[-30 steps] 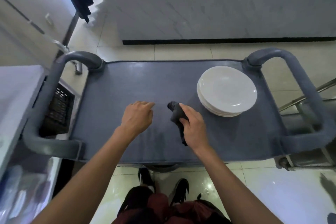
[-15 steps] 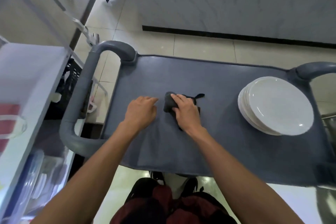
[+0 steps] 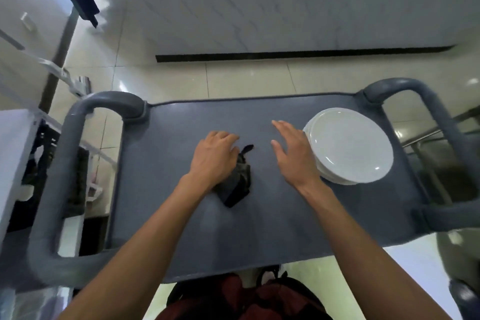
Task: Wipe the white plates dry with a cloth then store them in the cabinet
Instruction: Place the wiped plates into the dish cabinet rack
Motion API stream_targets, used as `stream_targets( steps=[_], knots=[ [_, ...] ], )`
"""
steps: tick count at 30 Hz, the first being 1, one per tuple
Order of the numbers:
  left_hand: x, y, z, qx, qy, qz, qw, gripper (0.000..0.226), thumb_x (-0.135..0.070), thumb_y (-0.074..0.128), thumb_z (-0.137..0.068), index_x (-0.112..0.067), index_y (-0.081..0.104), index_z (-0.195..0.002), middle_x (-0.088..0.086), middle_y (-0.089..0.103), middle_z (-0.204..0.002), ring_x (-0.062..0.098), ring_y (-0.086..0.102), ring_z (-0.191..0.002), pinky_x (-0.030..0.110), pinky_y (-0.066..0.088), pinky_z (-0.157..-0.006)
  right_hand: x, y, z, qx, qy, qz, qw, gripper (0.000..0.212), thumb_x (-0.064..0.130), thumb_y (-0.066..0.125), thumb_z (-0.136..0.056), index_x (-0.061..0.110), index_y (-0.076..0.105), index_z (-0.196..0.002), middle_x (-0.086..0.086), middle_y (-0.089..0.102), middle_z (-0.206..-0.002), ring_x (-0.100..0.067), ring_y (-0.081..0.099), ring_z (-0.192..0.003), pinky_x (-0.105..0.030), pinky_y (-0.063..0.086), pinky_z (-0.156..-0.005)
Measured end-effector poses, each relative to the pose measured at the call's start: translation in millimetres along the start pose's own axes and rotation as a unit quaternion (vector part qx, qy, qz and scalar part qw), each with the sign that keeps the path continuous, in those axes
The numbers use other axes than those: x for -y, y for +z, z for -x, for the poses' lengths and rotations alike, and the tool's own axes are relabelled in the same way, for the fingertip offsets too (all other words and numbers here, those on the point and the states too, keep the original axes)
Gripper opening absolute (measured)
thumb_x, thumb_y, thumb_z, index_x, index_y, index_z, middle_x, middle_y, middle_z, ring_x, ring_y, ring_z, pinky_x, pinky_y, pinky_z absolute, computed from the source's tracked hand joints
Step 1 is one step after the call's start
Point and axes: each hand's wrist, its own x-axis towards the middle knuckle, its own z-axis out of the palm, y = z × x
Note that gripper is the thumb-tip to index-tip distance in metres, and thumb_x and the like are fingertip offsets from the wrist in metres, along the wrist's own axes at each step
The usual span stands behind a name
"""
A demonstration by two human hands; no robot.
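Observation:
A stack of white plates (image 3: 350, 145) sits at the right end of the grey cart top (image 3: 181, 228). A dark crumpled cloth (image 3: 237, 184) lies near the middle of the cart. My left hand (image 3: 213, 158) has its fingers curled over the cloth's upper left part and holds it. My right hand (image 3: 293, 153) is off the cloth, fingers straight and spread, just left of the plate stack, close to its rim.
The cart has thick grey tube handles at the left (image 3: 67, 169) and right (image 3: 446, 138) ends. A white shelf unit (image 3: 15, 153) stands at the left. Tiled floor and a marble wall lie beyond. My shoes show under the cart's near edge.
My right hand let go of the cloth and moved right toward the plates. My left hand took hold of the cloth. The camera view swung back to the right.

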Motion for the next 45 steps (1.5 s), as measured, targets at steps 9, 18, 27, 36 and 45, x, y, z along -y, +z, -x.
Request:
stream_targets(
  steps=[9, 18, 27, 36, 45],
  knots=[
    [-132.1, 33.4, -51.9, 0.032, -0.03, 0.228, 0.973, 0.049, -0.038, 0.054, -0.102, -0.027, 0.047, -0.149, -0.005, 0.048, -0.153, 0.017, 0.042, -0.142, 0.04, 0.035, -0.117, -113.6, -115.2, 4.2, -0.115, 0.128, -0.001, 0.985, 0.044, 0.018, 0.058, -0.099, 0.021, 0.053, -0.142, 0.0, 0.051, -0.147, -0.022, 0.04, -0.137, -0.042, 0.032, -0.116],
    [-206.0, 75.9, -75.6, 0.031, -0.096, 0.33, 0.939, 0.054, -0.018, 0.058, -0.097, -0.032, 0.044, -0.147, -0.023, 0.047, -0.132, 0.009, 0.048, -0.121, 0.029, 0.04, -0.096, -191.9, -141.2, 7.8, -0.05, 0.243, -0.069, 0.966, 0.053, 0.028, 0.055, -0.1, 0.027, 0.039, -0.151, 0.002, 0.024, -0.164, -0.02, 0.019, -0.15, -0.043, 0.021, -0.12],
    [-226.6, 109.8, -74.3, -0.027, -0.19, 0.412, 0.891, 0.068, -0.015, 0.061, -0.096, -0.041, 0.035, -0.153, -0.021, 0.044, -0.149, 0.007, 0.045, -0.131, 0.032, 0.042, -0.106, -210.8, -134.9, 4.0, -0.037, 0.295, -0.259, 0.919, 0.064, 0.024, 0.062, -0.095, 0.035, 0.035, -0.152, 0.013, 0.043, -0.151, -0.011, 0.043, -0.134, -0.041, 0.041, -0.11],
    [-241.0, 119.4, -81.0, -0.095, -0.271, 0.492, 0.822, 0.066, -0.004, 0.062, -0.09, -0.043, 0.051, -0.142, -0.022, 0.056, -0.136, 0.01, 0.054, -0.123, 0.034, 0.048, -0.101, -212.1, -131.6, 1.6, -0.065, 0.293, -0.285, 0.91, 0.064, 0.015, 0.065, -0.091, 0.034, 0.042, -0.148, 0.018, 0.048, -0.145, -0.006, 0.046, -0.13, -0.037, 0.042, -0.11],
    [-246.8, 117.2, -82.7, -0.111, -0.303, 0.538, 0.779, 0.072, 0.008, 0.06, -0.082, -0.04, 0.058, -0.136, -0.019, 0.061, -0.128, 0.011, 0.059, -0.115, 0.033, 0.053, -0.09, -207.9, -132.6, 2.1, -0.082, 0.299, -0.311, 0.898, 0.062, 0.012, 0.065, -0.092, 0.031, 0.044, -0.147, 0.018, 0.052, -0.139, -0.007, 0.049, -0.127, -0.029, 0.044, -0.104]
  ],
)
